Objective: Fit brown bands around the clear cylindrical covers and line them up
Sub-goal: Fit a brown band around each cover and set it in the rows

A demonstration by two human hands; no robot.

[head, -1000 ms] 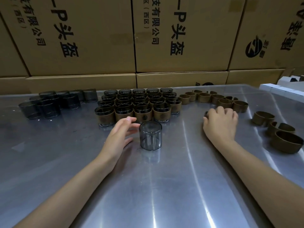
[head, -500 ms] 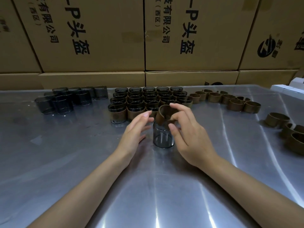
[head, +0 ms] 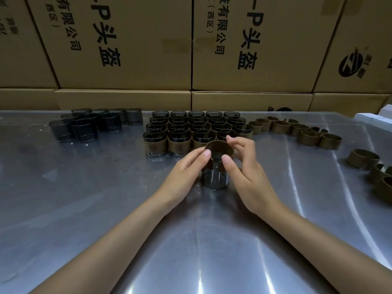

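I see the left hand (head: 186, 170) and right hand (head: 246, 166) pinching a brown paper band (head: 218, 148) over the top of a smoky clear cylindrical cover (head: 215, 179), upright on the steel surface (head: 106, 209). Both sets of fingers curl on the band. Banded covers (head: 197, 130) stand in rows behind.

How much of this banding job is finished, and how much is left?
Done: a block of banded smoky clear cylinders stands in neat rows at the back. In hand: the left hand and right hand pinch a brown band around the top of one clear cylinder. Left: a cluster of bare clear cylinders and many loose brown bands.
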